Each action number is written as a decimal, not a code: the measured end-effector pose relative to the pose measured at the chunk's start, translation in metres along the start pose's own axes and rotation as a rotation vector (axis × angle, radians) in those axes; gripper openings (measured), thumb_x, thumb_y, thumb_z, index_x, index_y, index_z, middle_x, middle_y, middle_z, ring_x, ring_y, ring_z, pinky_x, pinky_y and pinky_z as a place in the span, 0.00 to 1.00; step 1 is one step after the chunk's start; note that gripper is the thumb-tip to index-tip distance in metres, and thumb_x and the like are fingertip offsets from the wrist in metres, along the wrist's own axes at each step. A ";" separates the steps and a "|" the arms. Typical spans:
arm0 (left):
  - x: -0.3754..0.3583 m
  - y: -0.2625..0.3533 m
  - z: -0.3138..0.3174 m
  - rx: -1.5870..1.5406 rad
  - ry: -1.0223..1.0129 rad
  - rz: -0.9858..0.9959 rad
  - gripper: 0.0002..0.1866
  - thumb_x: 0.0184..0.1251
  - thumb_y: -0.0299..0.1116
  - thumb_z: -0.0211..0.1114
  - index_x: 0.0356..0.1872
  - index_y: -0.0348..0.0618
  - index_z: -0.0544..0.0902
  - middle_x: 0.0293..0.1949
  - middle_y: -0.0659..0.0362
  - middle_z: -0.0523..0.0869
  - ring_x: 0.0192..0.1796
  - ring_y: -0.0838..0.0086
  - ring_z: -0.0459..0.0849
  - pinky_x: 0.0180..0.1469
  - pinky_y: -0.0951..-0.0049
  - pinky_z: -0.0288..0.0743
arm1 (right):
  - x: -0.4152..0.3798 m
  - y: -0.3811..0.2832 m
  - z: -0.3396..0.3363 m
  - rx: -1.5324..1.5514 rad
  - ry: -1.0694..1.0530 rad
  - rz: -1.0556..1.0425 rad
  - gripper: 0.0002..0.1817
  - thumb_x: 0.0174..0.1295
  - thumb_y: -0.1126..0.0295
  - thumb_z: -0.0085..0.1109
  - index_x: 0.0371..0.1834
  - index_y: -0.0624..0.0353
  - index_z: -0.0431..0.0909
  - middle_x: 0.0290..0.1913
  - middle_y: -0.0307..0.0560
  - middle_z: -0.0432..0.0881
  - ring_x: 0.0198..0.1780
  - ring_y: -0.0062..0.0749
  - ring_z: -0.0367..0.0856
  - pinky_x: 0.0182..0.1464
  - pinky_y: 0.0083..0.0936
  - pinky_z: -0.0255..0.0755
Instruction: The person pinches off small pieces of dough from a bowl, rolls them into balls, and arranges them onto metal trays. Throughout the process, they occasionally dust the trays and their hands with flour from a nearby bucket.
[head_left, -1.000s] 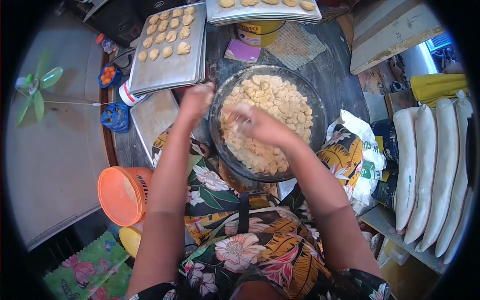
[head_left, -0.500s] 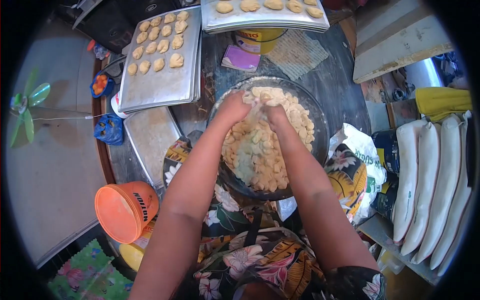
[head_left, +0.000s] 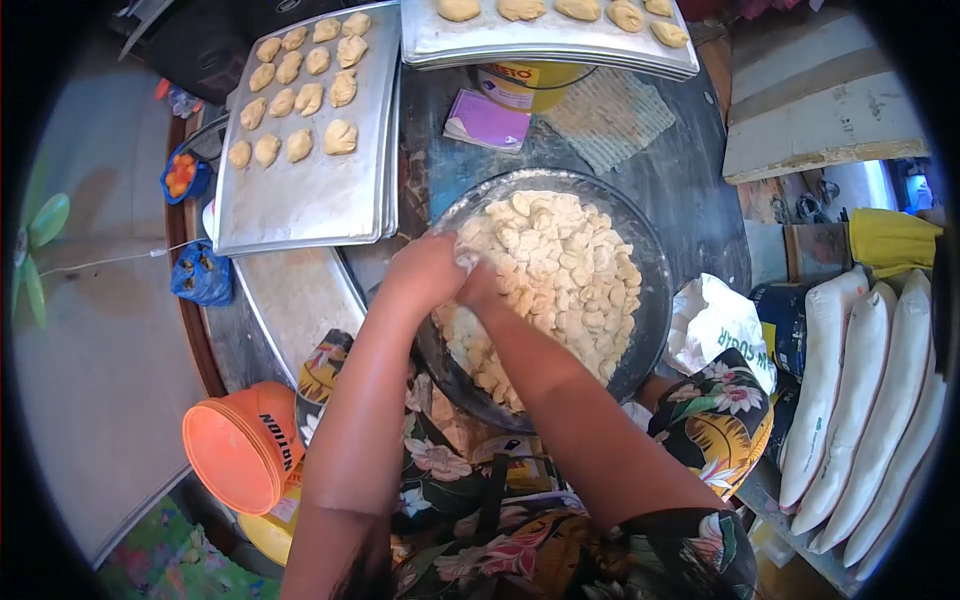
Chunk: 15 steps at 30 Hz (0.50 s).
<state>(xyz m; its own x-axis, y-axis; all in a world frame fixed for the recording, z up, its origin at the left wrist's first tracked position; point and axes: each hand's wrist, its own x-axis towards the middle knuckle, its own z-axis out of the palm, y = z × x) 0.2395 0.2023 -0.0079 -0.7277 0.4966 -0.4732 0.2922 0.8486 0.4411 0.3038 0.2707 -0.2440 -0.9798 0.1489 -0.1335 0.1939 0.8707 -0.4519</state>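
Observation:
A wide dark basin [head_left: 655, 300] stands in front of me, heaped with small floury pieces of dough [head_left: 565, 270]. At the basin's left side my left hand [head_left: 425, 268] is closed, its fingers curled inward. My right hand [head_left: 478, 284] meets it there, also closed, with its fingers mostly hidden. Something whitish shows between the two hands, too small to tell whether it is dough or flour on the fingers.
Stacked metal trays [head_left: 300, 205] with rounded dough lumps lie left; another tray stack [head_left: 545, 48] rests on a yellow bucket [head_left: 540, 85]. A purple booklet [head_left: 487, 118], orange bucket [head_left: 235, 450], sugar sack [head_left: 715, 325] and long white filled bags [head_left: 850, 400] surround the basin.
Both hands have moved from the far part of the basin to its left side and come together. The view has shifted slightly, and the whitish haze over the dough is fainter.

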 end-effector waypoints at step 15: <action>0.000 0.004 0.002 0.037 -0.034 0.031 0.21 0.57 0.43 0.59 0.46 0.37 0.74 0.44 0.44 0.79 0.49 0.53 0.78 0.50 0.59 0.72 | 0.036 0.080 -0.076 0.020 -0.046 0.260 0.35 0.43 0.47 0.63 0.56 0.47 0.69 0.63 0.55 0.62 0.66 0.49 0.57 0.63 0.54 0.51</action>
<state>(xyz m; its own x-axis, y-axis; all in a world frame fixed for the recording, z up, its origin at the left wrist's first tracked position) 0.2421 0.2062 -0.0080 -0.6964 0.5280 -0.4860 0.3375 0.8387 0.4274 0.2807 0.3808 -0.2179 -0.8939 0.3446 -0.2867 0.4400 0.7964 -0.4148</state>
